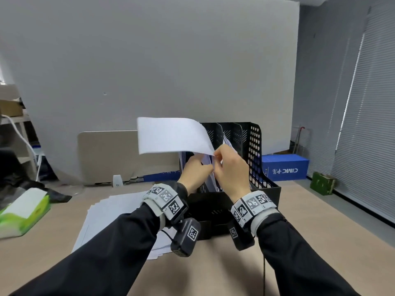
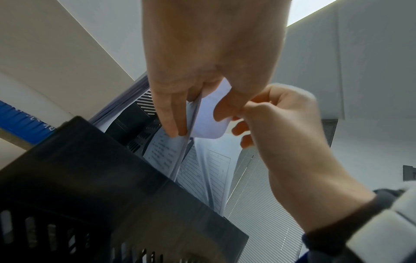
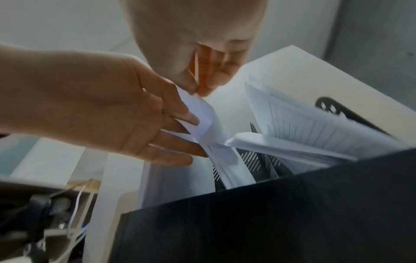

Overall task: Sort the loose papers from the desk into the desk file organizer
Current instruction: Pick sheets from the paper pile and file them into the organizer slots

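Head view. Your right hand (image 1: 232,167) pinches the lower right corner of one white sheet (image 1: 173,135), which stands raised above the black file organizer (image 1: 254,146) and bends over to the left. Your left hand (image 1: 195,170) reaches into the papers standing in the organizer's left compartment; whether its fingers grasp a sheet cannot be told from here. Three dividers show at the organizer's back. One loose stack of papers (image 1: 115,206) lies flat on the desk (image 1: 310,221), just left of the organizer and partly under your left sleeve. One blue box (image 1: 284,168) on the floor behind reads "CIMC", mirrored, with two characters beside it. One green tissue pack (image 1: 23,212) sits at the desk's left edge, and one small green box (image 1: 322,182) stands on the floor at right. Both wrist bands carry square black-and-white coded markers; no text on them is legible.

Left wrist view. Your left hand (image 2: 202,67) has a printed sheet (image 2: 164,151) between thumb and fingers, standing in the organizer (image 2: 90,169). Your right hand (image 2: 281,113) is curled, fingertips on a white paper corner. Printed lines and a ruled table show; none is readable.

Right wrist view. Blurred. Your right hand (image 3: 202,53) pinches a paper tip; your left hand's (image 3: 108,110) fingers lie extended along the sheets. A ruled form (image 3: 315,128) leans right.
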Demonstrator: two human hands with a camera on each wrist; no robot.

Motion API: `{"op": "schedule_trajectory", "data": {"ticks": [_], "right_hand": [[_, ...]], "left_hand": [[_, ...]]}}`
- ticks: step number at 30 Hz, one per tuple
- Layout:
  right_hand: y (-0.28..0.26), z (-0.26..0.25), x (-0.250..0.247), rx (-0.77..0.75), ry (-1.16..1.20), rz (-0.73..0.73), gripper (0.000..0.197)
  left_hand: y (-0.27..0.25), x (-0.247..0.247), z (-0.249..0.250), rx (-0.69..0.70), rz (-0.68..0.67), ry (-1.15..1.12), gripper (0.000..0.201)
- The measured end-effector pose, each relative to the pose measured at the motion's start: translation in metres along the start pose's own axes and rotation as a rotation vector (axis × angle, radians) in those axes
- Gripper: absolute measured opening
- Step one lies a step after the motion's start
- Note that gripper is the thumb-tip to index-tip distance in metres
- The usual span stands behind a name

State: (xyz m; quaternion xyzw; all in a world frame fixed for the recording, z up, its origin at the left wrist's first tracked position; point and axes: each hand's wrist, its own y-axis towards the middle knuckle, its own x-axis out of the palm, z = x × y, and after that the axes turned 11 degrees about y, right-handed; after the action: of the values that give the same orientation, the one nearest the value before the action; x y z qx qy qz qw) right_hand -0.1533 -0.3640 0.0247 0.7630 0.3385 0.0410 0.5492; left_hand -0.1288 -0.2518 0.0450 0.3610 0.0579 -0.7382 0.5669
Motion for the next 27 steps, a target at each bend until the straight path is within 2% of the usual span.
{"op": "schedule_trajectory", "data": {"ticks": [1,3,6,9,11,12,14,16,18,19,22,24,27], "right_hand": [[-0.003,-0.002,0.001,-0.079,0.018,0.002,0.006],[-0.006,-0.003,0.003,-0.109,0.051,-0.018,0.003],[-0.009,-0.003,0.005,0.092,0.018,-0.118,0.006],[-0.011,-0.001,0.005,0.248,-0.021,-0.179,0.01],[-0.013,0.002,0.005,0.326,-0.052,-0.215,0.01],[-0.014,0.004,0.005,0.377,-0.068,-0.245,0.01],[-0.014,0.011,0.007,0.491,-0.107,-0.315,0.013],[-0.014,0.019,0.012,0.59,-0.117,-0.365,0.016],[-0.015,0.023,0.015,0.625,-0.11,-0.375,0.021],[-0.016,0.023,0.016,0.628,-0.116,-0.376,0.021],[-0.02,0.023,0.016,0.605,-0.135,-0.396,0.022],[-0.022,0.023,0.016,0.597,-0.131,-0.433,0.015],[-0.024,0.022,0.014,0.587,-0.11,-0.42,0.018]], "left_hand": [[0.002,0.0,-0.001,-0.022,-0.006,0.023,0.011],[0.005,0.005,-0.009,-0.084,-0.018,0.003,0.027],[0.004,0.007,-0.015,-0.089,0.013,0.031,0.031],[-0.002,0.006,-0.011,-0.142,-0.029,-0.057,0.015],[0.0,0.007,-0.013,-0.082,-0.051,-0.055,0.02],[0.0,0.006,-0.011,-0.091,-0.058,-0.122,0.015],[0.005,0.008,-0.013,-0.032,0.006,-0.115,0.007],[0.005,0.007,-0.012,0.019,0.005,-0.1,0.025],[0.003,0.006,-0.012,0.046,-0.028,-0.081,0.061],[0.002,0.005,-0.011,0.061,-0.028,-0.082,0.071],[0.004,0.004,-0.016,0.091,-0.022,-0.07,0.079],[0.005,0.004,-0.018,0.124,-0.021,-0.101,0.082],[0.003,0.004,-0.022,0.216,-0.056,-0.132,0.077]]}}
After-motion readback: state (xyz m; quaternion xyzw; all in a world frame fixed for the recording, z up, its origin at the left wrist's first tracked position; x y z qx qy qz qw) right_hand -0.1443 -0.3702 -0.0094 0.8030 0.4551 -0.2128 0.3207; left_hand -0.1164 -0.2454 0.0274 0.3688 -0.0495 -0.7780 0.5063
